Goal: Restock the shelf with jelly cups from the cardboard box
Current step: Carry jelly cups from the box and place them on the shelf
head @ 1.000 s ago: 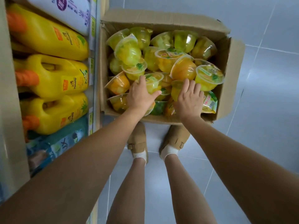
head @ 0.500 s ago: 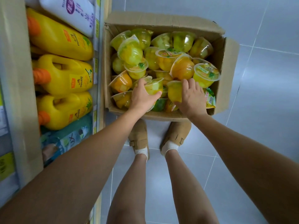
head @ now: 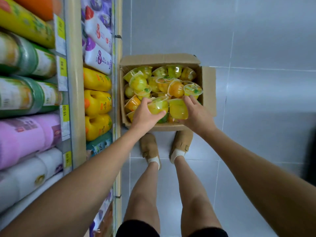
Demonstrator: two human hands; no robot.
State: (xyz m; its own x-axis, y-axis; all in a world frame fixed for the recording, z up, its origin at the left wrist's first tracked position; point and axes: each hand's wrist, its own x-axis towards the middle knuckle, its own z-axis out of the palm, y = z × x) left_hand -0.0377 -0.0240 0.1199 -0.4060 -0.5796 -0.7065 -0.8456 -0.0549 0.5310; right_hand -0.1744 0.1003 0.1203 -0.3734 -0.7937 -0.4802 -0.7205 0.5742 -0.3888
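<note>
An open cardboard box (head: 207,93) stands on the floor in front of my feet, filled with several clear jelly cups of yellow, green and orange fruit (head: 176,88). My left hand (head: 145,115) grips a yellow-green jelly cup (head: 158,106) lifted above the near side of the box. Beside it, my right hand (head: 195,113) holds a yellow jelly cup (head: 177,108). The two cups touch each other. The shelf (head: 75,93) runs down the left side.
The shelves on the left hold yellow jugs (head: 96,103), white and purple pouches (head: 98,48), green-labelled packs (head: 25,94) and pink and white rolls (head: 27,139). Yellow price tags (head: 64,113) line the shelf edges. Grey tiled floor (head: 256,117) lies right of the box.
Both hands closed around a jelly cup each and raised them from the pile. The view has risen, so the box looks smaller and more shelf levels show.
</note>
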